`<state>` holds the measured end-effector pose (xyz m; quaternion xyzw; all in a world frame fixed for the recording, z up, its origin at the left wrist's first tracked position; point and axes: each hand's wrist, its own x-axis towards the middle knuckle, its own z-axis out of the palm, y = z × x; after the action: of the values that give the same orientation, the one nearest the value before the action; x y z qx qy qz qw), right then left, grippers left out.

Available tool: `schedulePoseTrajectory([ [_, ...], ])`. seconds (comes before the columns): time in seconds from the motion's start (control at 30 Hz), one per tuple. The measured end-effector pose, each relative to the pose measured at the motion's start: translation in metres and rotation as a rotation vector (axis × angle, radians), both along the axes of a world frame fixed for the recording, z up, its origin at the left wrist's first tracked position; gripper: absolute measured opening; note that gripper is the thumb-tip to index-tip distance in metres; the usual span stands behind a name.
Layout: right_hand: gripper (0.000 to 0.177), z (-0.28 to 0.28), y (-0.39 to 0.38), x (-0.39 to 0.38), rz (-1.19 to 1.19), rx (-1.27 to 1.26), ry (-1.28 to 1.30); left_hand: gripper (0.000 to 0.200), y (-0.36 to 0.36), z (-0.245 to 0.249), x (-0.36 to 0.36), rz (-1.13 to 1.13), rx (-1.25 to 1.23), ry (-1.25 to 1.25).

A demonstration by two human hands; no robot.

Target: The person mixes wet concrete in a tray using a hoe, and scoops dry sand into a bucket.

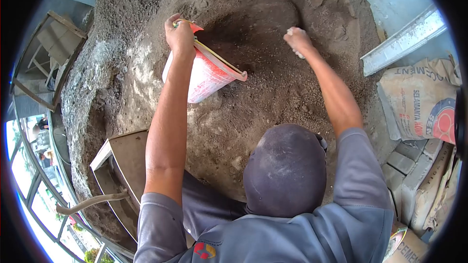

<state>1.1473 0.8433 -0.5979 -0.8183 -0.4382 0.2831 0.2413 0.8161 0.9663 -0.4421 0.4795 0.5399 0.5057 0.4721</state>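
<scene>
My left hand [179, 34] is closed on the upper rim of a red bucket [207, 75] coated with whitish residue. The bucket is tilted, its mouth facing the sand pile [234, 0], and a yellowish strip runs along the rim. My right hand [298, 42] is in a fist low over the sand, to the right of the bucket and apart from it. Something whitish shows at its fingers, but what it holds, if anything, cannot be made out. Dark, scooped-out sand lies between the two hands.
Gravel [126, 5] borders the sand at left. A wooden box [129, 153] stands near my left elbow. At right are a pale metal channel [404, 41], a cement bag [414, 97] and grey blocks [402, 161]. A wood-framed screen [51, 53] leans at far left.
</scene>
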Motion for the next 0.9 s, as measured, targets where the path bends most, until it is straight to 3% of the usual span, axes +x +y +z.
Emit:
schedulePoseTrajectory([
  [0.03,0.032,0.010,-0.007,-0.014,0.032,-0.018,-0.004,0.047,-0.001,0.000,0.000,-0.007,-0.020,-0.002],
  [0.07,0.035,-0.007,-0.005,-0.024,0.148,0.021,-0.170,0.046,-0.001,0.000,-0.001,-0.006,-0.027,0.013],
  [0.17,0.033,0.036,-0.014,-0.089,0.232,-0.063,-0.187,0.046,0.002,0.000,0.000,-0.019,-0.035,0.016],
  [0.27,0.029,0.061,-0.018,-0.135,0.501,0.056,-0.277,0.046,0.010,-0.009,-0.007,-0.046,0.006,0.001],
  [0.37,0.028,0.102,-0.029,-0.157,0.738,0.246,-0.169,0.044,0.007,-0.001,-0.017,-0.011,0.051,0.162],
  [0.47,0.030,0.112,-0.051,-0.144,0.497,0.377,0.005,0.046,0.000,0.008,-0.025,-0.017,0.019,0.301],
  [0.53,0.032,0.062,-0.053,-0.085,0.337,0.608,-0.145,0.047,-0.006,0.009,-0.021,-0.021,-0.001,0.360],
  [0.6,0.030,0.045,-0.070,-0.021,-0.015,0.107,0.065,0.049,-0.004,0.007,-0.017,-0.019,0.008,0.388],
  [0.67,0.026,-0.003,-0.085,0.031,-0.228,0.010,0.286,0.051,-0.008,0.007,-0.017,-0.020,0.012,0.431],
  [0.7,0.023,-0.001,-0.088,0.020,-0.306,-0.042,0.387,0.052,-0.020,0.023,-0.011,-0.024,-0.021,0.405],
  [0.73,0.023,-0.001,-0.086,0.004,-0.283,-0.082,0.543,0.052,-0.017,0.019,-0.011,-0.035,-0.017,0.392],
  [0.83,0.024,-0.014,-0.053,-0.050,0.044,-0.080,0.463,0.052,-0.004,0.004,-0.017,-0.063,-0.019,0.396],
  [0.9,0.026,0.017,-0.035,-0.087,0.214,-0.066,0.418,0.050,-0.001,0.004,-0.018,-0.076,-0.026,0.434],
])
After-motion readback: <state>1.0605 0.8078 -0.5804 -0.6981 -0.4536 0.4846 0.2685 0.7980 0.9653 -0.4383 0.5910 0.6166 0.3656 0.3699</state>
